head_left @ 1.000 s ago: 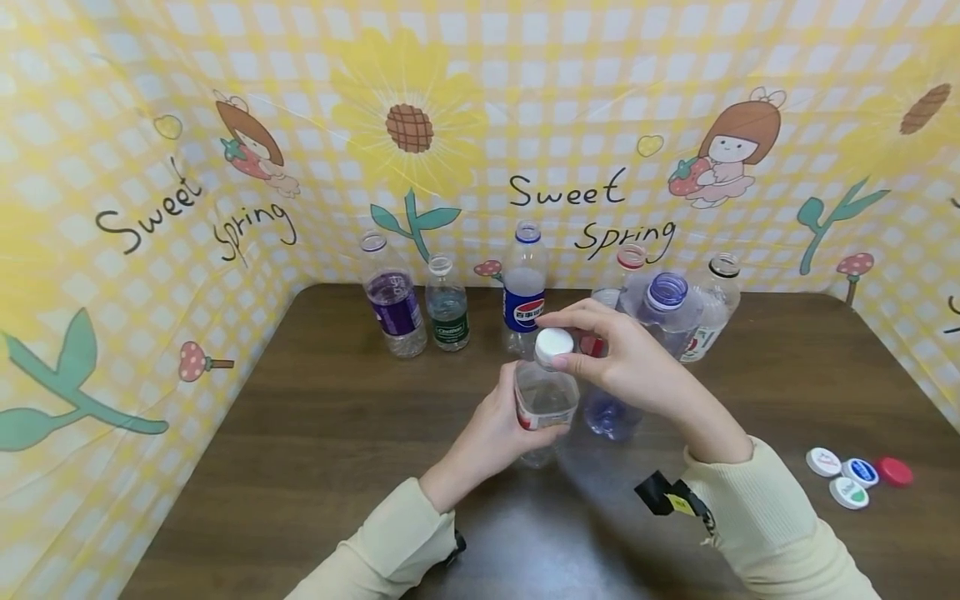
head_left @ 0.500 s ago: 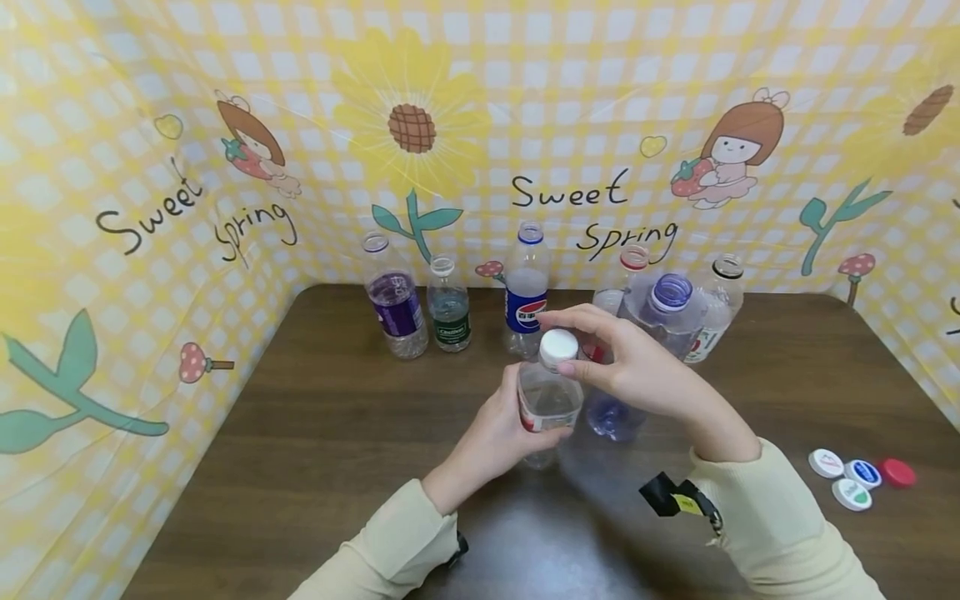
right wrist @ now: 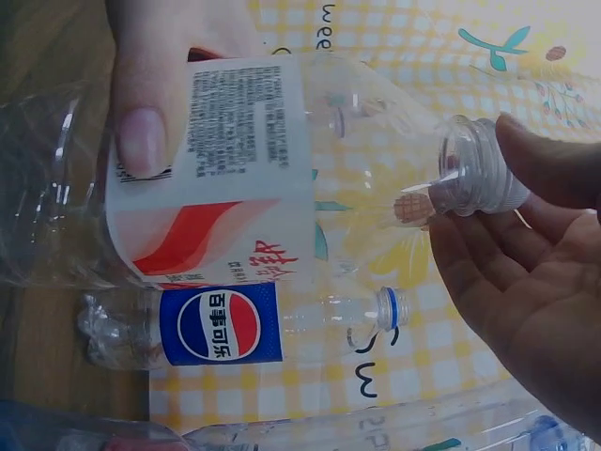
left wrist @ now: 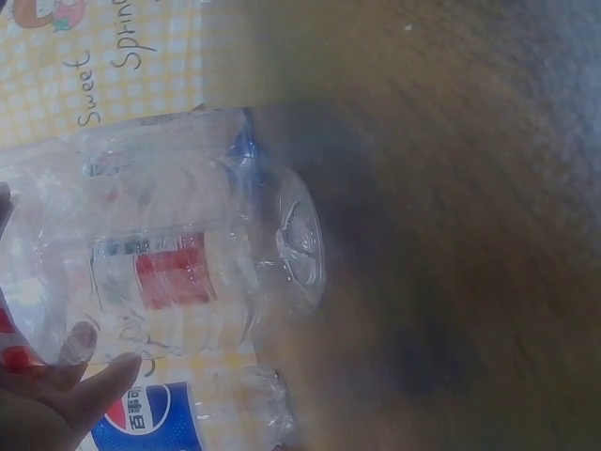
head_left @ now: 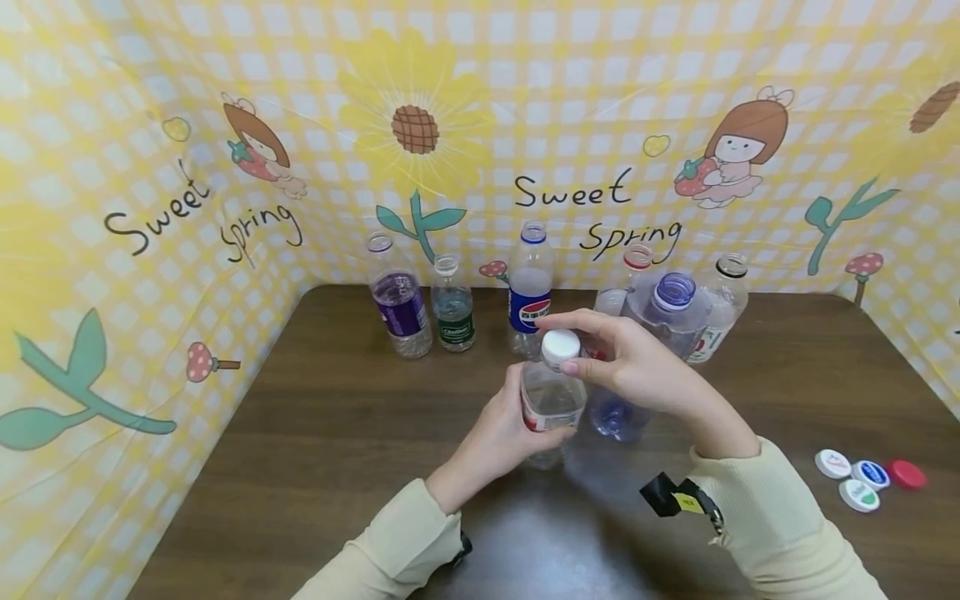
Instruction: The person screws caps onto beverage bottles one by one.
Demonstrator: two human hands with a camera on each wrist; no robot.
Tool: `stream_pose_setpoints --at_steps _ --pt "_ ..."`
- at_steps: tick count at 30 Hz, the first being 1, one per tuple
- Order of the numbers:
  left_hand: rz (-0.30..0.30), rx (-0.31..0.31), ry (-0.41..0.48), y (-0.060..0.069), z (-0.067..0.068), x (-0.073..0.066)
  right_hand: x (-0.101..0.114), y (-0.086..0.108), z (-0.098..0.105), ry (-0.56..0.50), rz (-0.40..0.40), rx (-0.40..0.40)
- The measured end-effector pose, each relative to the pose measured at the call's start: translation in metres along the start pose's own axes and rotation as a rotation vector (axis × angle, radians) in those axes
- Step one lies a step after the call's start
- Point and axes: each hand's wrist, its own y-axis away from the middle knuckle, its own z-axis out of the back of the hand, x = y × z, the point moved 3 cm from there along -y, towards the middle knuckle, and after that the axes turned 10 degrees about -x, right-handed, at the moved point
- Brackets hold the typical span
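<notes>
My left hand grips a clear plastic bottle around its body, above the table. Its white label with a red swoosh shows in the right wrist view, beneath my left thumb. A white cap sits at the top of the bottle's neck. My right hand pinches this cap between thumb and fingers. In the left wrist view, the bottle's ribbed lower part points away from my left hand. How far the cap's thread is engaged cannot be told.
Behind stand uncapped bottles: a purple-label bottle, a green-label bottle and a Pepsi bottle. A purple-tinted bottle and a black-ringed bottle stand right. Several loose caps lie at the table's right.
The cap, tilted over the bottle's top a second ago, now sits straighter on the neck. Both hands keep their hold. The whole head view has shifted slightly.
</notes>
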Motion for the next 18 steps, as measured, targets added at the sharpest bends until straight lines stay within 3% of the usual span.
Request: stream_pose_setpoints --at_steps 18 --pt "0.007 -0.01 -0.004 0.001 -0.0019 0.0 0.0044 0.0055 -0.0071 0.069 -0.095 -0.188"
